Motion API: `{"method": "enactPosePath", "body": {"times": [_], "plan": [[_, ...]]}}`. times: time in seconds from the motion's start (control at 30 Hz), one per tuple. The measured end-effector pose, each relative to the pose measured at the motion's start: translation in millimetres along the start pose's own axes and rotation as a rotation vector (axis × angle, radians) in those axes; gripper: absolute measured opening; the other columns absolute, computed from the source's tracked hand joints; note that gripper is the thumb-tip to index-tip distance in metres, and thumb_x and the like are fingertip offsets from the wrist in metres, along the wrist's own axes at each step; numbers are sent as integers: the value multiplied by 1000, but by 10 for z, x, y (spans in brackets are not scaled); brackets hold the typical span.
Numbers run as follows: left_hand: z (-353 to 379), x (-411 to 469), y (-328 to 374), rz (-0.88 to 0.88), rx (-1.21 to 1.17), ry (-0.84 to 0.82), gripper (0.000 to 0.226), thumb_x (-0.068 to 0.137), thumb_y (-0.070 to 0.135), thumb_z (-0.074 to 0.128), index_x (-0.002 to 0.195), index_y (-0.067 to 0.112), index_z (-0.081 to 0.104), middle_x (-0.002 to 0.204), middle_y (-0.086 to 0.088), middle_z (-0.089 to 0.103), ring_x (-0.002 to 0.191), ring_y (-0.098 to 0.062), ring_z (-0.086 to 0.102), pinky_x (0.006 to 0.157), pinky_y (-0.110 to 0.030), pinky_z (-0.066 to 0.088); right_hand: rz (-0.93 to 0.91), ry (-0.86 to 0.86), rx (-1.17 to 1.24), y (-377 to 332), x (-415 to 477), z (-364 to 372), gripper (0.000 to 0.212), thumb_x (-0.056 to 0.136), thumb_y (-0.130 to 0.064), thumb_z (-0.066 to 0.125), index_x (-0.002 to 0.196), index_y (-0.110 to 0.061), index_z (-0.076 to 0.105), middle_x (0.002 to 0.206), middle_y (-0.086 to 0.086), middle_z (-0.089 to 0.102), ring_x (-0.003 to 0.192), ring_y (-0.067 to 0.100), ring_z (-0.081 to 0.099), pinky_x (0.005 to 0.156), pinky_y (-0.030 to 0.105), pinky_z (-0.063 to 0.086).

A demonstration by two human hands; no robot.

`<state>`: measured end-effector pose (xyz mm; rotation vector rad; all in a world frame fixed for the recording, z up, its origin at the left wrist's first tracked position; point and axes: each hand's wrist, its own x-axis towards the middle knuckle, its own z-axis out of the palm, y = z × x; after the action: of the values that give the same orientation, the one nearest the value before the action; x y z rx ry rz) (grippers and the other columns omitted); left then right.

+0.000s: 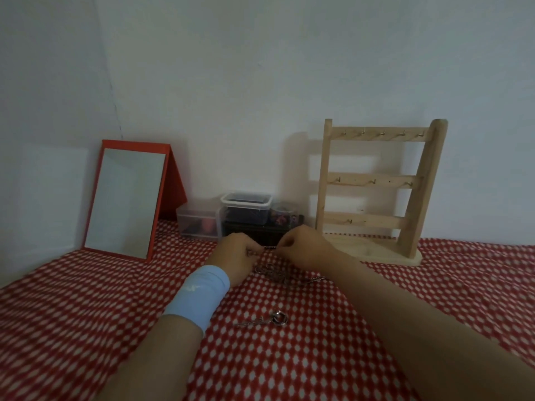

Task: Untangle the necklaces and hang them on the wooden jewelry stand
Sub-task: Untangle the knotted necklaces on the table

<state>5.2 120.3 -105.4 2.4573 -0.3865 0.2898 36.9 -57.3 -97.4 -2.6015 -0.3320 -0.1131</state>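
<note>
A thin chain necklace [270, 248] is stretched taut between my two hands, just above the red-and-white cloth. My left hand [235, 256] pinches its left end and my right hand [301, 246] pinches its right end. Below the hands a tangled heap of chains [278, 274] lies on the cloth. Nearer to me lies another necklace with a ring pendant [278, 317]. The wooden jewelry stand [376, 186] stands upright at the back right, its hooks bare.
A red-framed mirror [127, 198] leans at the back left. Clear plastic boxes [246, 211] and a dark box sit against the wall between mirror and stand. A blue band wraps my left wrist [202, 293].
</note>
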Motion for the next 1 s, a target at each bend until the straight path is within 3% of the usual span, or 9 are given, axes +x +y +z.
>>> {"method": "enactPosePath", "body": {"times": [0.13,0.23,0.33,0.4,0.5,0.7,0.77,0.83,1.0], "plan": [[51,0,-98,-77,212,-151,37,93,11,55,126,22,66,137,0,55,121,-18,55,107,-27,41,1,92,-22,24,22,84,18,92,-31,72,107,-22,76,103,-9,71,88,7,61,78,23,48],[18,37,-125,-114,241,-238,48,86,20,59,132,30,61,146,3,44,126,-18,51,109,-34,42,-91,44,-155,-24,-32,45,11,90,-28,73,96,-33,65,100,-11,65,93,11,63,75,24,46],[19,91,-180,-99,262,-296,50,77,24,56,125,35,65,137,1,53,112,-19,60,100,-36,50,-165,-57,-346,-133,-72,-39,21,93,-18,67,100,-34,78,109,-13,70,98,11,66,79,26,52],[48,95,-209,-104,234,-250,41,78,21,55,113,32,72,123,-5,63,99,-19,65,94,-35,54,-122,-124,-365,-212,-73,-54,15,92,-28,66,97,-27,80,101,-11,73,88,12,67,79,30,58],[76,77,-225,-106,234,-117,24,91,11,54,100,17,75,104,-4,70,89,-18,65,86,-29,53,-69,-174,-353,-291,-61,-9,35,85,-53,69,73,-21,60,72,-4,62,64,11,57,60,28,50],[107,54,-236,-120,240,31,13,91,10,52,94,22,56,94,-2,63,82,-15,57,73,-25,43,-70,-257,-415,-402,-52,3,31,87,-43,71,76,-25,49,80,-3,56,69,11,55,65,29,48],[109,33,-250,-131,221,56,18,88,6,55,86,23,52,95,-3,62,84,-17,59,76,-27,47,-40,-274,-330,-361,-75,11,26,90,-41,67,78,-20,57,80,0,60,72,15,59,66,31,52],[101,25,-264,-144,188,75,22,86,4,56,82,25,55,98,-4,64,87,-18,61,82,-28,50,17,-226,-145,-276,-117,-16,36,97,-39,59,84,-8,70,83,7,67,77,20,64,75,36,56],[98,21,-255,-157,177,79,24,84,0,56,89,24,60,106,-4,62,96,-19,61,90,-29,50,159,-39,440,-143,-204,-184,35,105,-21,36,90,-5,63,83,9,68,68,16,58,70,32,47]]}}
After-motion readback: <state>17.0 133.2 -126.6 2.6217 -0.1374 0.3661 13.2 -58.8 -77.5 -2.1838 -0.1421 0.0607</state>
